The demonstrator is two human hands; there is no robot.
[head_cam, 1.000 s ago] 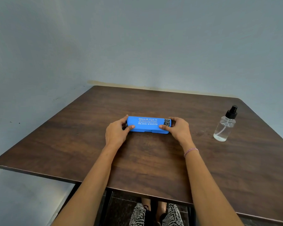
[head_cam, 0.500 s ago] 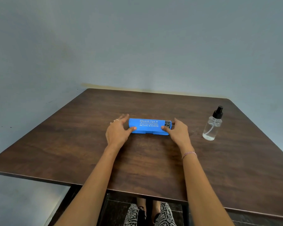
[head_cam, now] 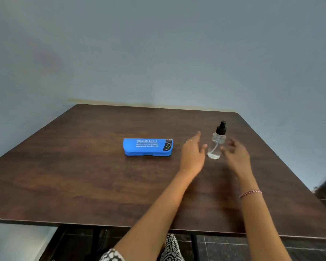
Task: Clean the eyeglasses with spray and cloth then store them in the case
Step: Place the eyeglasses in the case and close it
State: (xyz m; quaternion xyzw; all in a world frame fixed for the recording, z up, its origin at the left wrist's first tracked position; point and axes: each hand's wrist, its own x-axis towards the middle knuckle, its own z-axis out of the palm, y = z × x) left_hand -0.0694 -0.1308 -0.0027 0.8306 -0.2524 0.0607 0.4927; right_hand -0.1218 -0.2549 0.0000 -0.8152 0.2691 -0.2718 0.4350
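Bench [head_cam: 83, 176] of dark wood grain, grey-blue wall [head_cam: 158, 53] behind it. Blue case [head_cam: 147, 146] lies flat just past bench centre toward 12 o'clock, lid closed, white print on top, long side across the view; contents hidden. No hand touches it.

Spray bottle [head_cam: 216, 146] stands upright at 3 o'clock of the case, well apart from it, at roughly 2 o'clock on the bench. Clear body, black pump top, a little liquid at the bottom.

Left hand [head_cam: 193, 153] is at 9 o'clock of the bottle, fingers straight and spread, index pointing toward 12 o'clock, thumb stuck out toward the bottle's side. Thumb tip is just beside the glass; contact cannot be told. Ring [head_cam: 189, 141] on one finger.

Right hand [head_cam: 235, 153] is at 3 o'clock of the bottle, motion-blurred, fingers loose and apart, holding nothing. Nearest fingertip is at the bottle's edge; touching or not, cannot tell. Beaded bracelet [head_cam: 250, 193] on that wrist.

Bottle sits between the two hands, neither wrapped round it. Patterned cloth [head_cam: 170, 249] shows at 6 o'clock under the bench edge.
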